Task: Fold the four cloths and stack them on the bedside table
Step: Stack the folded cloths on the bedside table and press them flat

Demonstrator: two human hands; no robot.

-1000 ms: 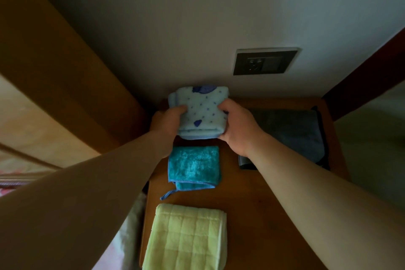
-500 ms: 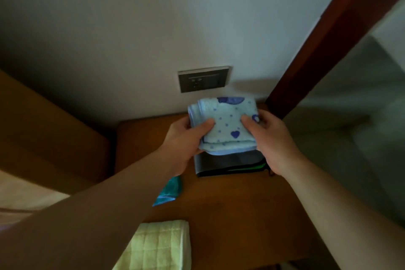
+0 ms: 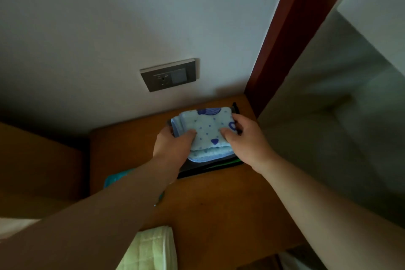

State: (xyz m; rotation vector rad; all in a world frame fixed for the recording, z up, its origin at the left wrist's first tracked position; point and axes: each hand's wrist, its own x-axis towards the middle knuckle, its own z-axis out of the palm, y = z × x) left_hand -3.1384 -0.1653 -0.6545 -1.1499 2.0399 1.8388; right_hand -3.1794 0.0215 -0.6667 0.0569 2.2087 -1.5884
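Dotted cloth (image 3: 208,132) pinched between fingers (image 3: 226,132) of left hand (image 3: 173,149), right hand (image 3: 248,142); dark cloth (image 3: 192,170) beneath.

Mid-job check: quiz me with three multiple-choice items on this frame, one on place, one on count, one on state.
1. The dotted cloth is held over: A the dark grey cloth; B the floor; C a pillow.
2. Cloths in view: A two; B four; C six.
3. The hands are: A both gripping the dotted cloth; B both idle; C clasped together.
Key: 1 A, dark edges show beneath it. 2 B, dotted, dark grey, teal cloth, pale green cloth. 3 A, left hand and right hand pinch its sides.
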